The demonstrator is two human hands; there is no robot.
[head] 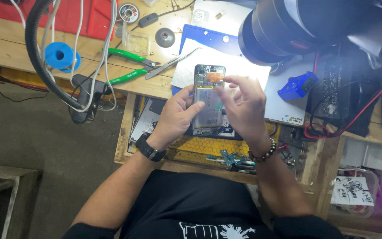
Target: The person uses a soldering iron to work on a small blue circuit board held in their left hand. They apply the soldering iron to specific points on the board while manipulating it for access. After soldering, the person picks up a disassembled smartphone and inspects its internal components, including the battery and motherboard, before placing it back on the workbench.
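Hands (176, 116) (243, 106) cradle opened phone (208, 95), fingers curled.

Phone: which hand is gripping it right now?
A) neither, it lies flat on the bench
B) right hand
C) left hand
C: the left hand wraps the opened phone from its side, while the right hand only has fingertips at its upper part.

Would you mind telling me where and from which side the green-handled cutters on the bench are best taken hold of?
Probably by the two green handles, from the left. The cutters lie flat on the wooden bench with handles spread leftward and free, while the metal jaws point right, close beside the tweezers. Both hands, left hand and right hand, are on the opened phone.
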